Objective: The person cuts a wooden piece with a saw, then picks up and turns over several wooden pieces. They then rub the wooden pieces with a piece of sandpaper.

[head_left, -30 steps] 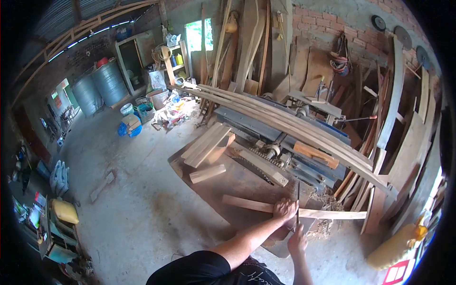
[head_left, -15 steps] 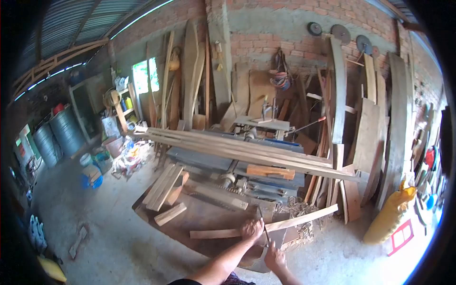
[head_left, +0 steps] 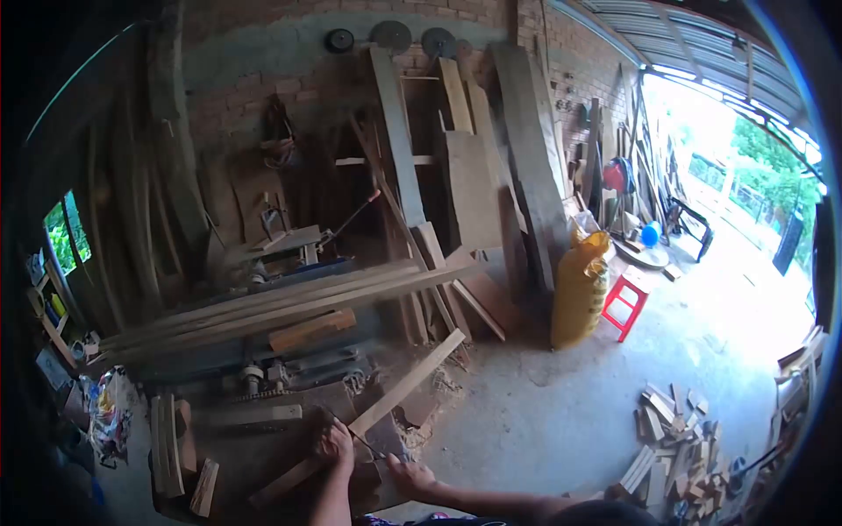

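Note:
A long, slightly curved wooden strip (head_left: 409, 382) lies slantwise over the dark work table (head_left: 254, 451) in front of me. A thin dark bar-like tool (head_left: 367, 446) crosses the strip; its kind is too small to make out. My left hand (head_left: 336, 444) is closed at the tool's left part, right over the strip. At the other end of the tool, my right hand (head_left: 410, 478) is closed round it, to the right of the strip. The grips of both hands are partly hidden.
Long planks (head_left: 289, 302) lie across a machine (head_left: 254, 379) behind the table. Short wood pieces (head_left: 167, 447) stand at the left. On the right are a yellow sack (head_left: 581, 294), a red stool (head_left: 625, 307) and a pile of wood offcuts (head_left: 675, 456). Boards (head_left: 526, 158) lean on the wall.
My view has swung to the right, bringing the offcut pile and the bright doorway into sight. Both hands stay on the tool across the strip, which appears more steeply slanted now.

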`<act>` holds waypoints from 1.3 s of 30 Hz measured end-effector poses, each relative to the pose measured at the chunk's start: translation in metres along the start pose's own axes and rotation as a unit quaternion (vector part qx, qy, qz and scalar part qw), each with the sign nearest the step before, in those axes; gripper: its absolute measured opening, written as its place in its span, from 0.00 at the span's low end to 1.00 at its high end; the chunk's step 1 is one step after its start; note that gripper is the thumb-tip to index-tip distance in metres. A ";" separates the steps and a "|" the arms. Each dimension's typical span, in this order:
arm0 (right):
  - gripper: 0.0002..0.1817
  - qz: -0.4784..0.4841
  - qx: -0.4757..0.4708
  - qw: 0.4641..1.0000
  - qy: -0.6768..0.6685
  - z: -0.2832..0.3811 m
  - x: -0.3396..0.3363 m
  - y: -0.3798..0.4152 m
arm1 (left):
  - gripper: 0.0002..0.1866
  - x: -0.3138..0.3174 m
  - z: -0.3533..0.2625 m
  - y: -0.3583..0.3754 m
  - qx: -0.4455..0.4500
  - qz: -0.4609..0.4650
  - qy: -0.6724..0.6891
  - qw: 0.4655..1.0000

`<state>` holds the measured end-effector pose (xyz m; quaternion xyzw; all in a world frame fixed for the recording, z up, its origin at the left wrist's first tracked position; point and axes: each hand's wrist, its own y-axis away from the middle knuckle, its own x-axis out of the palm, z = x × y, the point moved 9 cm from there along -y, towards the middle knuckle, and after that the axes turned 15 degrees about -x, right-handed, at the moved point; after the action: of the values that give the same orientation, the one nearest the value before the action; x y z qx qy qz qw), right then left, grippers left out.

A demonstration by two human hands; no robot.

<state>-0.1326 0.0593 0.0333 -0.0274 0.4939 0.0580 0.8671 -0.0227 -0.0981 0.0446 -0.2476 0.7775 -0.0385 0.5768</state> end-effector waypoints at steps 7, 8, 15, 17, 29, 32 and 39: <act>0.18 -0.027 -0.039 0.998 -0.028 0.018 -0.031 -0.015 | 0.25 0.006 -0.002 -0.007 0.033 -0.015 -0.023 0.999; 0.18 -0.008 -0.015 1.000 -0.017 0.008 -0.018 -0.008 | 0.25 0.010 0.001 -0.009 0.031 -0.015 -0.024 0.999; 0.19 -0.042 -0.021 0.999 0.001 -0.013 0.013 -0.056 | 0.25 0.015 0.002 -0.009 0.026 -0.017 -0.013 0.999; 0.21 -0.024 -0.026 0.999 -0.040 -0.012 0.014 -0.050 | 0.25 0.020 0.004 -0.009 0.022 -0.008 -0.004 1.000; 0.14 -0.009 0.002 0.996 -0.083 -0.001 -0.004 -0.026 | 0.23 0.017 0.004 -0.005 0.007 -0.033 0.012 0.999; 0.15 0.046 0.020 0.999 -0.002 -0.002 -0.007 -0.003 | 0.19 0.030 0.006 -0.004 0.032 -0.067 0.037 0.997; 0.15 0.010 0.004 0.999 -0.034 -0.001 -0.009 -0.038 | 0.18 0.021 0.008 -0.002 0.040 -0.087 0.057 0.994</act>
<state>-0.1328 0.0209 0.0398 -0.0169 0.4644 0.0653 0.8831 -0.0197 -0.1071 0.0240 -0.2883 0.7826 -0.1333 0.5354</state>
